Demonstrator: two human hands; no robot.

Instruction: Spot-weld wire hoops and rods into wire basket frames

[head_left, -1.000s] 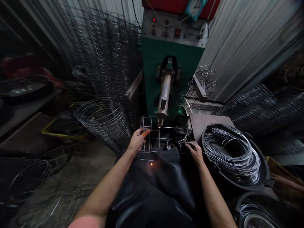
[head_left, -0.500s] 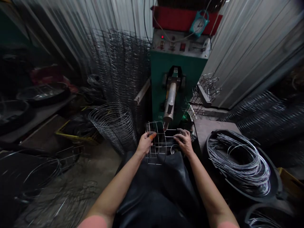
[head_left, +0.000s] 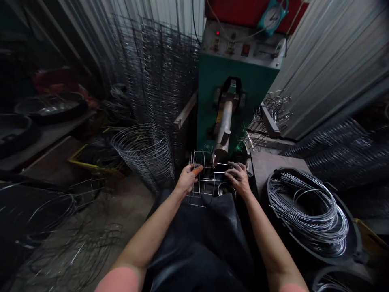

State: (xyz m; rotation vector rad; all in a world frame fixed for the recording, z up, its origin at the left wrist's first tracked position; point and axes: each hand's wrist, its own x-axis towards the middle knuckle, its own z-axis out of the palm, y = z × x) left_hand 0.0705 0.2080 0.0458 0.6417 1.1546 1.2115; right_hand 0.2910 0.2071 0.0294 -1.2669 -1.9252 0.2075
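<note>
A curved wire grid of crossing metal rods stands in front of the green spot welder. My left hand is closed on the grid's left side, with orange wrapping on one finger. My right hand pinches the right end of thin straight wires that reach left to the grid. Between my hands, the pointed tip of the welder's metal arm meets the grid's right edge or sits just above it; I cannot tell which. Beneath the right hand is a small round ring or cup.
A tall stack of wire baskets and a wire mesh cone stand at left. Right of me, a black tub holds coiled wires. Loose wire lies on the floor. A teal clock hangs above the welder.
The view has tilted and shifted slightly, so the welder appears farther right and higher. Both hands still hold the wirework near the tip, with little change in their grip.
</note>
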